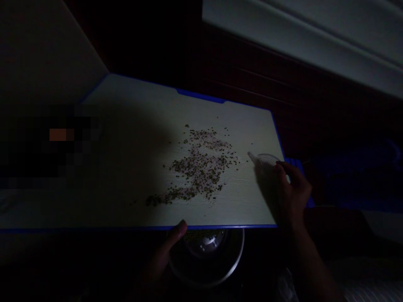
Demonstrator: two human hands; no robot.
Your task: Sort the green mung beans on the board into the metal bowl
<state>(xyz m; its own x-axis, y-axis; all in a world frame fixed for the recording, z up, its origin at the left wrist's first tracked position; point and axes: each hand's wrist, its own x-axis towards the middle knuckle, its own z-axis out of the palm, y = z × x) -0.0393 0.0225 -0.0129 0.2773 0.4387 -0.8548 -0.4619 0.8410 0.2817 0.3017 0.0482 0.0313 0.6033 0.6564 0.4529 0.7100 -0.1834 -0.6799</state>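
Observation:
Small dark green-brown grains, like beans or seeds (201, 167), lie scattered with paler bits across the middle of a white tabletop with blue edging (135, 126). At the right end, my right hand (291, 186) pinches a clear, round-rimmed plastic piece (267, 157). A pale narrow part juts from it toward the grains; its exact kind is too dim to tell. My left hand (171, 241) is at the near edge, thumb stretched along it and the other fingers hidden. Just below that edge, beside my left hand, is a shiny metal bowl (231, 272) with green grains inside.
A blurred dark patch (47, 147) covers the left side. Blue plastic items (355, 176) stand in shadow beyond the right end. A pale ledge (283, 37) runs across the upper right. Something clear and crinkled (286, 285) shows at the bottom. Light is very low.

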